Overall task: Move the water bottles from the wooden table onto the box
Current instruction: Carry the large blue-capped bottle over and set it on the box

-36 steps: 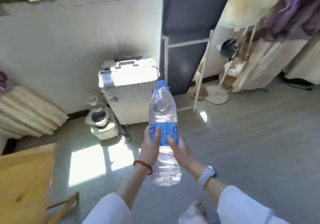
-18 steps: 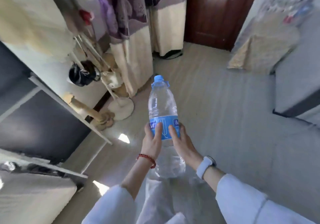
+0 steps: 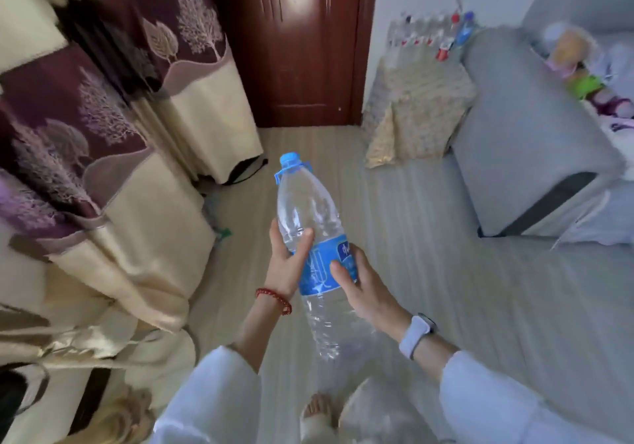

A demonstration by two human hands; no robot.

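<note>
- Cloth-draped box [image 3: 418, 100], patterned beige cover, stands by the far wall beside the dark red wooden door [image 3: 302, 42]; a row of clear bottles [image 3: 429, 33] already on its back edge.
- Clear plastic water bottle, blue cap and label [image 3: 310, 237]: mid-air, tilted, well short of the box.
- Left hand [image 3: 286, 265], right hand [image 3: 363, 289]: fingers wrapped around the label zone.
- Step judged: carrying. Next calls for walking up and standing it upright on the cover.

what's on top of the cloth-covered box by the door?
A row of bottles stands along the far edge of the covered box, some with red caps, one blue. The rest of its top looks bare. The patterned cloth hides the box itself.
</note>
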